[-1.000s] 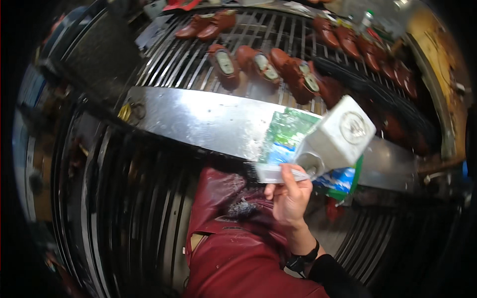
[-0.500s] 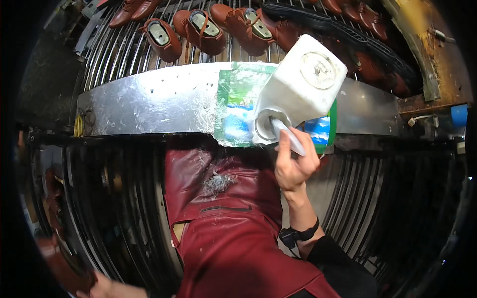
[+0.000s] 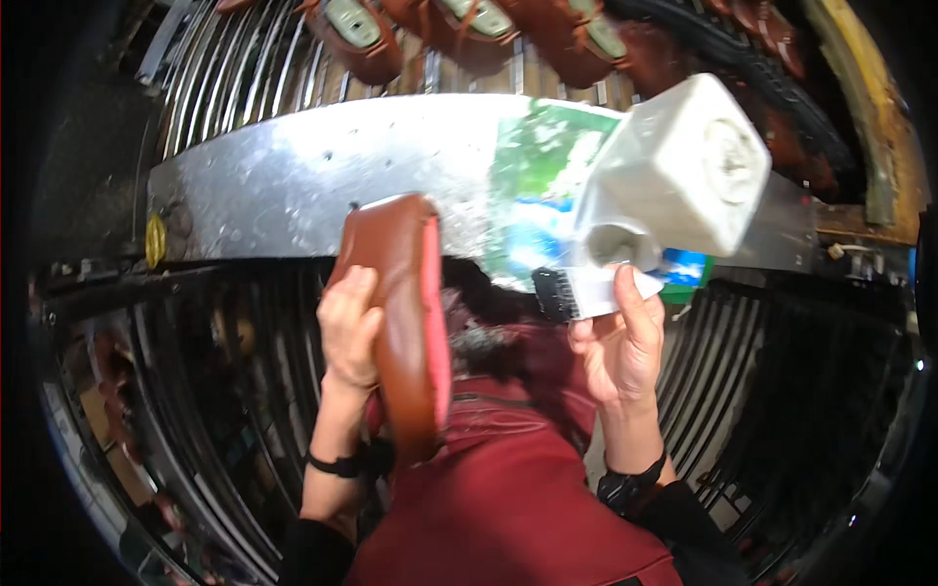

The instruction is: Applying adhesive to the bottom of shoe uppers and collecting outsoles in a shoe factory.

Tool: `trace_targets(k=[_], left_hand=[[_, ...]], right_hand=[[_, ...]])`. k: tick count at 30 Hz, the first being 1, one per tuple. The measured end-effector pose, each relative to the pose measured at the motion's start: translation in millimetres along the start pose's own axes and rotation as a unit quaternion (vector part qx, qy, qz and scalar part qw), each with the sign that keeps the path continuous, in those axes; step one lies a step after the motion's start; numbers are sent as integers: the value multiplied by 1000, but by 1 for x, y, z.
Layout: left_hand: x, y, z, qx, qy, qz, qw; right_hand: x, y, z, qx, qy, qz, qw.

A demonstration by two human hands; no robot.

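Note:
A brown leather shoe (image 3: 399,293) stands on its side in my left hand (image 3: 348,330), which grips it from the left with the fingers wrapped round its upper. Its pinkish-red underside faces right. My right hand (image 3: 622,359) pinches the white handle of a flat brush (image 3: 591,293); the dark, wet-looking bristles point left toward the shoe. Just behind the brush lies a tilted white plastic jug (image 3: 674,166) with its round mouth toward me. Shoe and brush are apart.
A metal bench (image 3: 322,176) runs across in front of me, partly covered by a green and blue printed sheet (image 3: 532,195). Beyond it, several brown shoes (image 3: 474,39) sit on a roller rack (image 3: 234,78). A dark red apron (image 3: 498,488) covers my lap.
My left hand has come up from the lower left with the shoe, over my lap. My right hand has drawn the brush out of the jug's mouth and turned it leftward. The view has shifted.

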State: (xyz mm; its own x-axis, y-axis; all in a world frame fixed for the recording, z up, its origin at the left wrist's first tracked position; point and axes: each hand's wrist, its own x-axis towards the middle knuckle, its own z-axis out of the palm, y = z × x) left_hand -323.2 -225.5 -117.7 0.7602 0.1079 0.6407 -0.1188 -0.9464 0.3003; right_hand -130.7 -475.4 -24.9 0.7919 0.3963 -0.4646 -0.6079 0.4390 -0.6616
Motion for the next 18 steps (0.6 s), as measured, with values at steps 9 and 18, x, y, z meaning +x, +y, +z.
trace_targets(k=[9, 18], left_hand=[[-8, 10, 1, 53, 10, -12, 998], [-9, 10, 0, 45, 19, -14, 999]], right_hand=[[29, 63, 39, -133, -182, -69, 972], [101, 67, 69, -197, -141, -100, 965]])
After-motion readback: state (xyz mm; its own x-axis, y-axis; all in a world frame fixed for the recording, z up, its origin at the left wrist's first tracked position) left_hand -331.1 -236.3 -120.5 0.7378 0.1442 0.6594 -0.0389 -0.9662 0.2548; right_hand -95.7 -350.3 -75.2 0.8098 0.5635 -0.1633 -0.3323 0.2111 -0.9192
